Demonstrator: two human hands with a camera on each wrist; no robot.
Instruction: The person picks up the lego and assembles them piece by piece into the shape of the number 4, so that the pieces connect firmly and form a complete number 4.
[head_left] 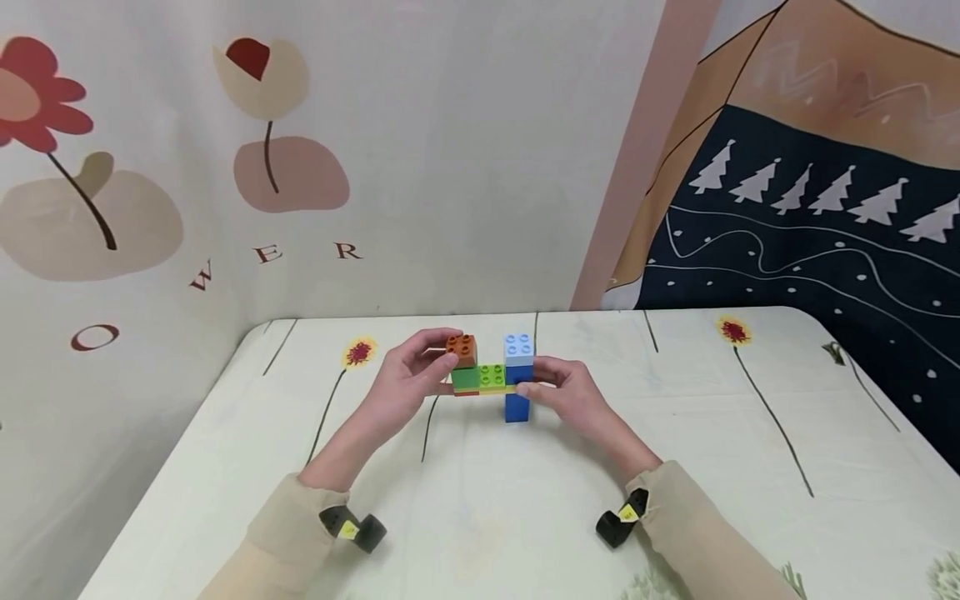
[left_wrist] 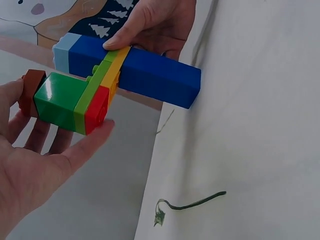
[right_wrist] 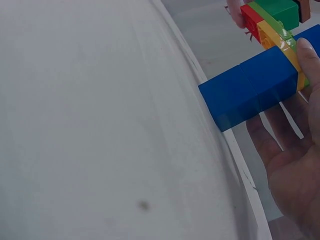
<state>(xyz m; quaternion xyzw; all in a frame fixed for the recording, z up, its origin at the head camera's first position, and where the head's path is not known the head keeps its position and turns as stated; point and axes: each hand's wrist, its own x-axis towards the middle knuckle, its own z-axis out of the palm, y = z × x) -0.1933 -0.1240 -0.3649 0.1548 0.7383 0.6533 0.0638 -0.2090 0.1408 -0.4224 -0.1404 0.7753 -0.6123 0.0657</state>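
A toy building-brick structure is held between both hands over the table's far half. My left hand (head_left: 408, 375) pinches its left end at the brown brick (head_left: 461, 350), which sits on a green brick (left_wrist: 60, 100). Below the green one run a lime-green piece (head_left: 492, 377), then a red piece (left_wrist: 97, 110) and a yellow piece (left_wrist: 114, 75). My right hand (head_left: 572, 396) grips the right column, its thumb at the lime and yellow layer. That column has a light blue brick (head_left: 518, 344) on top and dark blue bricks (right_wrist: 250, 85) above and below the crosspiece.
A white tablecloth (head_left: 480, 508) printed with flowers covers the table. Behind it hangs a pale printed curtain (head_left: 465, 167), with a dark tree-patterned area (head_left: 787, 225) at the right. Each wrist wears a black strap-on camera (head_left: 352, 527).
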